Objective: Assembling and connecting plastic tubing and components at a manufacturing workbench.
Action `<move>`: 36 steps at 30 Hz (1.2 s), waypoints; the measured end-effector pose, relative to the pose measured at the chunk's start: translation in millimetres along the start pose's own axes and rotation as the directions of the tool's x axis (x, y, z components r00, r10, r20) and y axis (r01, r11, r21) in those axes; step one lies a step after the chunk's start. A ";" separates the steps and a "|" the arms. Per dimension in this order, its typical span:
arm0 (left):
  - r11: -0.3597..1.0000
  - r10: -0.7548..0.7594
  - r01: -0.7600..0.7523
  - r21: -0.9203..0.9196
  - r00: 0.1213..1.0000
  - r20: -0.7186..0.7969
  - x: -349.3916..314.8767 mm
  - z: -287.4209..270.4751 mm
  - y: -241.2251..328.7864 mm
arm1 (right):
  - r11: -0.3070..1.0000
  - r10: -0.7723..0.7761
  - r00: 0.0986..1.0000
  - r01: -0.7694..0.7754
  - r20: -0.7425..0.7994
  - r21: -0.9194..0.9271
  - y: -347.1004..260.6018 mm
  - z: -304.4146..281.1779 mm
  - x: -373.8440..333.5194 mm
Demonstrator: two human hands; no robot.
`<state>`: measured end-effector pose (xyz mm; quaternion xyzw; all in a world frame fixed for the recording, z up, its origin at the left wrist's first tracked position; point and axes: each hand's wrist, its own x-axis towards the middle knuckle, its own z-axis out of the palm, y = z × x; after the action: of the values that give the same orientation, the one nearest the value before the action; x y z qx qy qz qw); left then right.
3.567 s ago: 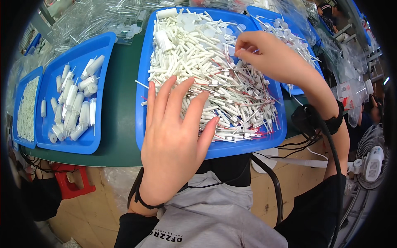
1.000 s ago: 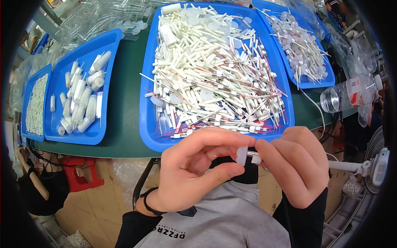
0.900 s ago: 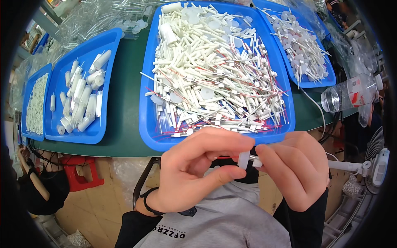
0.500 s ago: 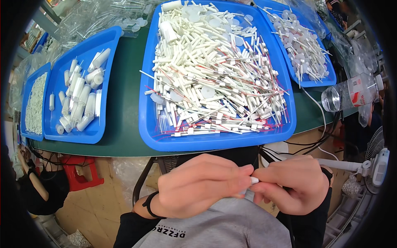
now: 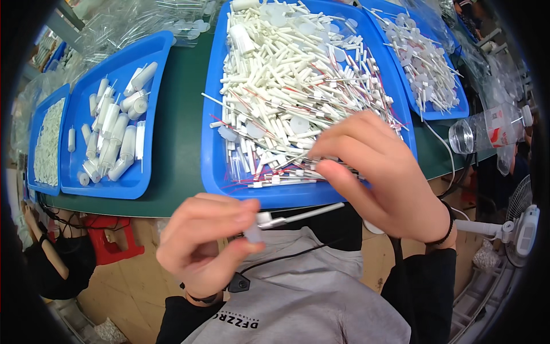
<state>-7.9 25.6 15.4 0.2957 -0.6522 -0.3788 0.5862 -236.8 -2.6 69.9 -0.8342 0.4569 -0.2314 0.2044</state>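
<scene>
Two bare hands are showing in the head view, clock directions being taken from its centre. Toward 7 to 8 o'clock, the left hand is pinching a translucent disc between thumb and fingers, its grip closing on it; a white rod is jutting from just beside the disc toward 3 o'clock, clear of the tray's near edge. At 3 o'clock, the right hand is hanging over the near right part of a large blue tray, its grip standing open with thumb and fingers parted; whether the fingertips are touching the pieces is not showing clearly. White sticks, red wires and pale discs are filling that tray, which is lying on the green desk around 1 o'clock. Toward 10 o'clock, a blue tray is holding white cylinders, and at 9 o'clock a smaller blue tray is carrying small white pieces. At 2 o'clock another blue tray is bearing more sticks and discs, with a clear bottle lying near it, just before 3 o'clock.
</scene>
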 end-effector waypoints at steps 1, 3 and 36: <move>1.000 0.004 -0.003 0.019 0.999 -0.039 -0.5 -4.6 -1.5 | 0.963 -0.099 0.994 0.083 -0.048 -0.257 5.9 6.2 2.8; 1.000 -0.016 0.016 0.012 0.999 -0.035 -4.3 -12.0 -1.5 | 0.945 -0.087 0.996 0.076 -0.018 -0.318 8.8 13.6 3.5; 0.991 -0.129 0.129 -0.033 0.992 -0.011 -3.1 -7.8 1.7 | 0.943 -0.325 0.912 0.294 -0.251 -0.154 -7.3 -2.4 -18.8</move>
<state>0.4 27.9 15.4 0.3305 -0.6217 -0.4243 0.5694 -242.2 16.8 72.1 -0.8663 0.3549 -0.3475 0.0528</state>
